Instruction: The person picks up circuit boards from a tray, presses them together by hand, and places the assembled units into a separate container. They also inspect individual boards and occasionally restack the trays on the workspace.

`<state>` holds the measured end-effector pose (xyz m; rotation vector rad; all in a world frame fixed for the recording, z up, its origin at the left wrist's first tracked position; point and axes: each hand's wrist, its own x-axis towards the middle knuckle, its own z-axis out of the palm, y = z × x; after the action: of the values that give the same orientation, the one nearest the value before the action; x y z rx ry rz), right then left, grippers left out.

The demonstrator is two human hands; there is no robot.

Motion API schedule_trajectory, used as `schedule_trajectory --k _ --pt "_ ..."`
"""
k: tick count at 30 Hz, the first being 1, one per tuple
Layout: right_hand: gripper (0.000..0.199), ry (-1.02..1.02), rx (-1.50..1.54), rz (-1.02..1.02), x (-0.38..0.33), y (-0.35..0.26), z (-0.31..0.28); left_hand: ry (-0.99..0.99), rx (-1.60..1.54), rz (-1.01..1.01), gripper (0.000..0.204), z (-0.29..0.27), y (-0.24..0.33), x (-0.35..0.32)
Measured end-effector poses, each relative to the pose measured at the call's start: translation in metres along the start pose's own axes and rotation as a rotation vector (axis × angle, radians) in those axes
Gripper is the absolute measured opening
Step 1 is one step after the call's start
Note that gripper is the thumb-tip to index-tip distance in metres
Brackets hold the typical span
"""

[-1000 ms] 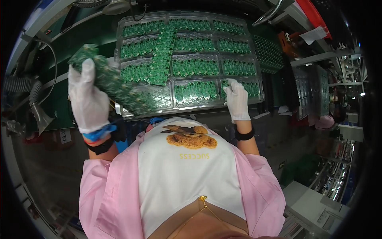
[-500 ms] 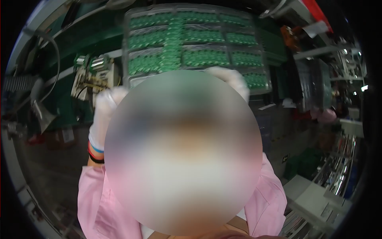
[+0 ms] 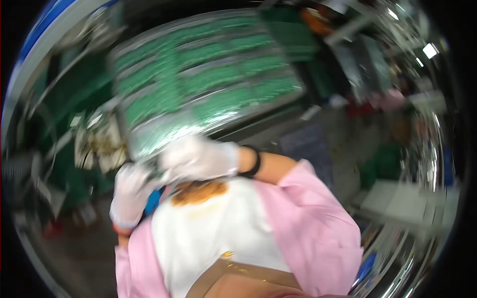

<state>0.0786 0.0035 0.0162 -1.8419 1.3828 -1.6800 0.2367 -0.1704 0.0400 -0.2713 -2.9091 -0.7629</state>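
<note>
My left hand (image 3: 130, 194), in a white glove, is closed with its fingers curled near the tray's near left corner. Close beside it, my right hand (image 3: 195, 157), also gloved in white and blurred by motion, reaches across from the right with its fingers bent in. The fingertips of both hands meet around a small dark spot; what they hold there is too smeared to name. Just beyond them lies a clear plastic tray (image 3: 130, 141) divided into compartments. Rows of small green parts (image 3: 211, 77) fill it, and a lengthwise column of them crosses the rows.
Left of the tray stands a small cream and metal fixture (image 3: 102, 144). A green bin-like shape (image 3: 288, 37) lies beyond the tray's far right side. Farther right are a pale bench or cabinet (image 3: 402, 203) and shiny metal racking (image 3: 432, 149).
The view has turned, so the tray now sits lower, farther left and tilted. My right hand has come across to my left hand. A blurred round patch that covered the middle is gone.
</note>
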Motion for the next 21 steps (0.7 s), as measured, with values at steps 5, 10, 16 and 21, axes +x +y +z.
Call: schedule_trajectory --k 5,10,16,21 --pt "0.01 0.329 0.621 1.04 -0.002 -0.002 -0.006 0.066 -0.575 0.112 0.019 -0.022 -0.027 0.013" --pt "0.016 0.377 -0.133 1.005 0.019 0.064 0.049 0.861 -0.819 -0.536 0.019 -0.058 -0.058 -0.019" --pt "0.017 0.025 -0.853 0.938 0.037 0.087 0.104 0.991 -0.845 -0.519 0.019 -0.059 -0.112 -0.046" --pt "0.02 -0.091 -1.068 0.844 0.051 0.073 0.094 0.609 -0.585 -0.342 0.022 -0.046 -0.137 -0.045"
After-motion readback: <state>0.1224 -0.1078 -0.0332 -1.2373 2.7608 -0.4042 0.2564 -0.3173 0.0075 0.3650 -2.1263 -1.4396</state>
